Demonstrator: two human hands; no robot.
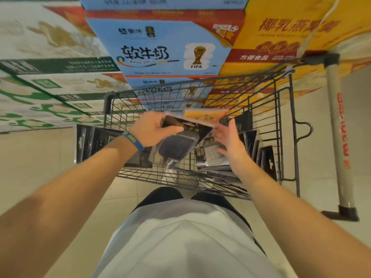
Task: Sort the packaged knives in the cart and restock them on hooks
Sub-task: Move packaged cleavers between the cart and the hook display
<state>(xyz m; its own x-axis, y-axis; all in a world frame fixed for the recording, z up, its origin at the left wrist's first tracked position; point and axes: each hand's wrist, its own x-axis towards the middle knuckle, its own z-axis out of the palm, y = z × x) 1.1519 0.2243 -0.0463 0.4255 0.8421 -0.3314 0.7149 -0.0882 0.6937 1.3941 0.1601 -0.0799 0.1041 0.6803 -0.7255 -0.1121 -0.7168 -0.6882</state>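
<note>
The packaged knife (180, 143), a dark card with a clear blister over a broad cleaver-shaped blade, is held tilted above the middle of the wire shopping cart (281, 109). The left hand (152, 129) grips its upper left part, thumb curled across the front and fingers behind the card. A blue wristband (133, 140) sits on that wrist. An orange-yellow pack (202, 117) shows just behind the top edge of the dark card; whether the same hand holds it cannot be told.

The right hand (228, 137) is released, its fingers straight and spread, palm turned toward the right corner of the held card. It is just beside the card; contact cannot be made out through the blur.

Below, in the cart, lie more knife packs: a dark stack at the left end (94, 141), several cards standing on edge at the right side (259, 151), and a light-backed pack (210, 157) lying flat under the right hand.

Beyond the cart are stacked blue milk cartons (160, 51), yellow cartons (281, 37) to their right, and green-and-white cartons (50, 87) to their left. A white pole (339, 137) stands on the tiled floor (40, 157) right of the cart.
</note>
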